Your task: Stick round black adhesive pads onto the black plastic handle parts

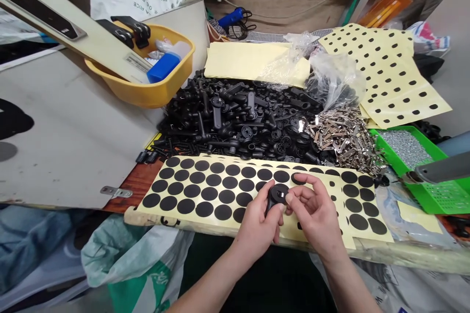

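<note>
My left hand [259, 222] grips a black plastic part with a round head [279, 193], its flat face turned up and a small bright spot near the middle. The thumb and fingertips of my right hand [317, 212] pinch at the right rim of that head; whether something small is between them is hidden. Below both hands lies a cream sheet of round black stickers [209, 193], with several bare spots around the hands. A second sticker sheet with black discs [358, 221] lies to the right.
Behind the sheets spreads a heap of black plastic parts [235, 112], beside a pile of small metal clips [343, 137]. A green basket [433, 198] holds small silvery pieces. The yellow bin [147, 95] stands at left. Spotted used sheets [389, 73] lie at back right.
</note>
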Demonstrator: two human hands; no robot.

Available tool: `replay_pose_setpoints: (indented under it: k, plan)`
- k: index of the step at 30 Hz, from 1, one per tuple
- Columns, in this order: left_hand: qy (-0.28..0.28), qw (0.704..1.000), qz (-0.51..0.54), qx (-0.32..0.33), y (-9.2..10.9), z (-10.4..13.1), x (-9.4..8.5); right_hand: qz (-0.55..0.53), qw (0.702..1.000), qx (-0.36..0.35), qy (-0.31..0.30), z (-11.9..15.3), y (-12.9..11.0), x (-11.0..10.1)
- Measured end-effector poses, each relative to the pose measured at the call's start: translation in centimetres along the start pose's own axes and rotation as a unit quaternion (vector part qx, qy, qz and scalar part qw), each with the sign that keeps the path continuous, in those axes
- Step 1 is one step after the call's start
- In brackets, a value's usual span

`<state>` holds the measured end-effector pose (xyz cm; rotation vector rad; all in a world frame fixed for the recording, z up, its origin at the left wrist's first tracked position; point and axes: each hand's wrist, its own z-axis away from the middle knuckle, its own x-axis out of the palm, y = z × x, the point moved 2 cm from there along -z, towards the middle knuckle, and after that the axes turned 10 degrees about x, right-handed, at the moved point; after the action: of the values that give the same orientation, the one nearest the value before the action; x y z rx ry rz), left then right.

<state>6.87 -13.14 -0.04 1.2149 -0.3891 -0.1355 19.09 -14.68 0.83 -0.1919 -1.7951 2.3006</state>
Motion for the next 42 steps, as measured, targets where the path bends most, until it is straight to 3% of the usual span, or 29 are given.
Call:
replay_pose_setpoints:
  k: [19,24,42]
  plan:
    - [-0.016,1.000,0.010,-0.005,0.08,0.16,-0.15,0.024,0.999,0.029,0.038,0.57,-0.34,0.02]
    - [-0.036,0.998,0.053,0.025,0.04,0.22,-0.47,0.033,0.998,0.032,0.034,0.70,-0.45,-0.03]
    - [-0.005,0.999,0.041,0.016,-0.24,0.02,-0.24,0.088,0.994,0.037,0.047,0.11,-0.80,0.07]
